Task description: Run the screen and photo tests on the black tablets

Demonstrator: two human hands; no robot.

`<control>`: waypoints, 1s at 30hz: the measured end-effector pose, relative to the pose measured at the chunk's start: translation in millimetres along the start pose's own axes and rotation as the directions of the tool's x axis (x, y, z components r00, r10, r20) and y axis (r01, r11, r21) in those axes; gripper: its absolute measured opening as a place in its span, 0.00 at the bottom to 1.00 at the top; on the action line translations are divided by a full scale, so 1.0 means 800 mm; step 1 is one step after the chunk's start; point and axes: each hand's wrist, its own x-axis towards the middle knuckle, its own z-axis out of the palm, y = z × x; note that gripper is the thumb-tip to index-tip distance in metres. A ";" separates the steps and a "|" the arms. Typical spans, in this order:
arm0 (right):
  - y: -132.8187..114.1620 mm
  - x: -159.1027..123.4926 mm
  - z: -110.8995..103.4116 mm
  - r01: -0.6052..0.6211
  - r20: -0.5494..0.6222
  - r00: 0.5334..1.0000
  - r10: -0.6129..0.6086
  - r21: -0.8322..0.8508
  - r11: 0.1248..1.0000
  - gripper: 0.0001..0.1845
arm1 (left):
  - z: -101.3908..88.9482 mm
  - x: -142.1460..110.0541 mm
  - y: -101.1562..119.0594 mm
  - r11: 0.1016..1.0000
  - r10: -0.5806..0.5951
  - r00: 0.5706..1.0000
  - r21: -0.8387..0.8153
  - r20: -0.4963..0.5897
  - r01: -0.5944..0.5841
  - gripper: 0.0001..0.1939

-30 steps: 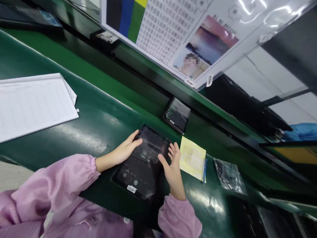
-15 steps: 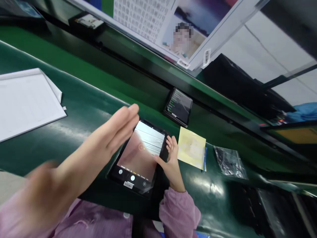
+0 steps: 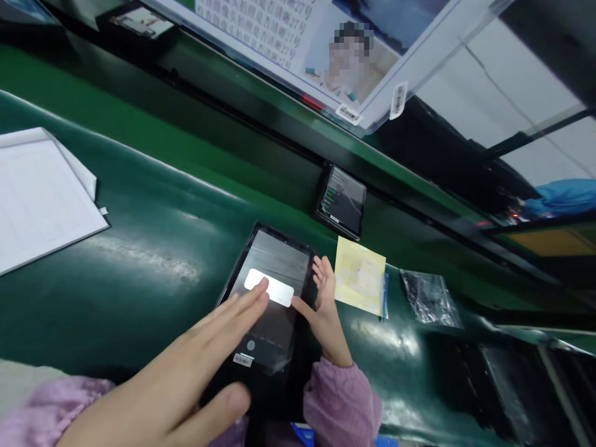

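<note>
One head-worn view looks forward and steeply down, tilted so the green bench (image 3: pixel 153 205) runs slantwise from left edge to lower right. It sits close: the left hand (image 3: pixel 186 385) fills the lower left, the tablet (image 3: pixel 270 298) lies centre, a hanging chart (image 3: pixel 288 43) crosses the top.

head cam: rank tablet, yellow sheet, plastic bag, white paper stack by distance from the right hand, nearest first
1. Tablet: touching, the right hand rests at its right edge.
2. Yellow sheet: just right of the hand.
3. Plastic bag: farther right, beyond the sheet.
4. White paper stack: far left on the green surface.
</note>
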 end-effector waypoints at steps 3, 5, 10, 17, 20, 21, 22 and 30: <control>-0.004 0.000 0.001 0.011 0.000 1.000 -0.011 0.022 1.000 0.54 | 0.027 0.007 0.008 0.967 0.132 0.988 0.208 0.082 -0.147 0.32; -0.009 -0.001 0.004 0.010 -0.003 1.000 -0.010 0.010 1.000 0.57 | 0.054 0.010 0.011 0.907 0.260 0.944 0.285 0.203 -0.311 0.25; -0.016 0.003 -0.002 -0.002 0.030 1.000 0.000 0.053 0.999 0.54 | 0.103 0.018 0.011 0.689 0.486 0.763 0.351 0.426 -0.634 0.22; -0.011 0.033 -0.035 0.059 -0.190 0.982 -0.018 0.213 0.975 0.37 | 0.114 0.048 0.007 0.484 0.483 0.629 0.413 0.609 -0.771 0.21; -0.007 0.039 -0.039 0.102 -0.241 0.970 -0.038 0.260 0.960 0.28 | 0.116 0.062 0.011 0.491 0.463 0.611 0.388 0.642 -0.780 0.22; -0.005 0.038 -0.039 0.112 -0.257 0.966 -0.041 0.267 0.957 0.25 | 0.117 0.066 0.012 0.495 0.458 0.603 0.376 0.653 -0.784 0.22; -0.003 0.037 -0.038 0.123 -0.272 0.961 -0.047 0.270 0.955 0.23 | 0.117 0.071 0.013 0.495 0.454 0.590 0.361 0.668 -0.790 0.22; 0.001 0.015 -0.043 0.239 -0.351 0.921 -0.167 0.173 0.955 0.16 | 0.083 0.119 -0.007 0.424 0.411 0.443 0.263 0.797 -0.867 0.20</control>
